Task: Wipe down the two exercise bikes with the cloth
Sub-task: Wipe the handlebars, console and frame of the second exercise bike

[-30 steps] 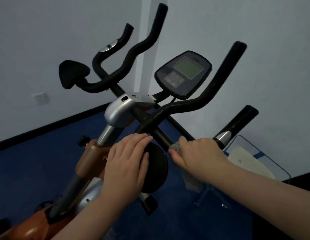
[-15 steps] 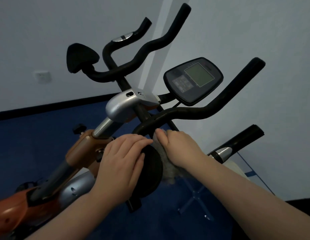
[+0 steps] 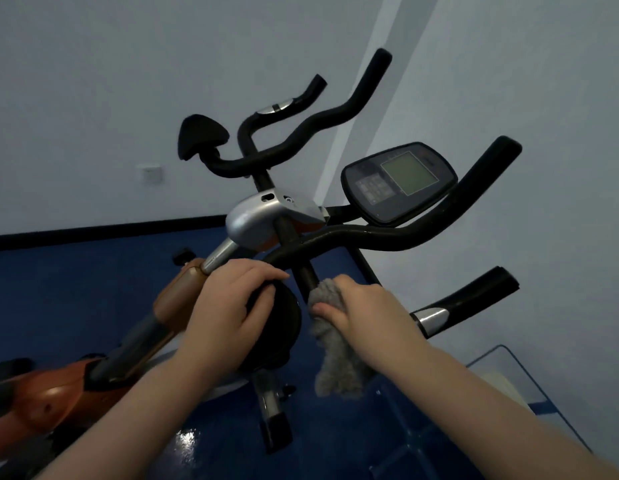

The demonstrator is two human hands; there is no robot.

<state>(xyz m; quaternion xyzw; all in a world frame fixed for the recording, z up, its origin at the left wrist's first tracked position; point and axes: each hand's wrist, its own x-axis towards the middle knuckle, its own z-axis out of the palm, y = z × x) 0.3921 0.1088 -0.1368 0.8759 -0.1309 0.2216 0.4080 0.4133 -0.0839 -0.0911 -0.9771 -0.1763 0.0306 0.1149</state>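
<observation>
Blue flooring (image 3: 76, 289) runs to a black skirting strip (image 3: 93, 230) at the foot of pale walls (image 3: 128, 81); a white wall socket (image 3: 151, 173) sits above the strip.

Nearest the camera, two bare forearms reach forward from the lower edge of the view. The left hand (image 3: 228, 306) rests over a round black elbow pad (image 3: 277, 327) on the handlebar assembly, with the fingers lying across its upper edge and the thumb against its face. The fingers are only slightly bent; a firm grip cannot be confirmed. The right hand (image 3: 363, 313) is closed around a grey fluffy cloth (image 3: 335, 355). The upper end of the cloth touches the black centre bar (image 3: 306, 275) of the handlebars, just right of the pad. The lower end hangs loose below the hand.

Left of the hands, the orange-and-grey frame (image 3: 59, 393) of the exercise bike (image 3: 259, 223) slopes down toward the lower left corner. A silver post (image 3: 218, 254) rises from it into a silver clamp housing (image 3: 256, 216). Right of the right forearm, a black grip with a silver sensor plate (image 3: 432, 318) projects toward the right. Below it lies a transparent panel (image 3: 509, 368) with a white sheet on it.

Beyond the hands, the black handlebars (image 3: 387, 237) curve upward on both sides. A dark console (image 3: 398, 183) with a greenish screen is mounted right of centre. A second black elbow pad (image 3: 200, 140) sits at the far left end of the bars.
</observation>
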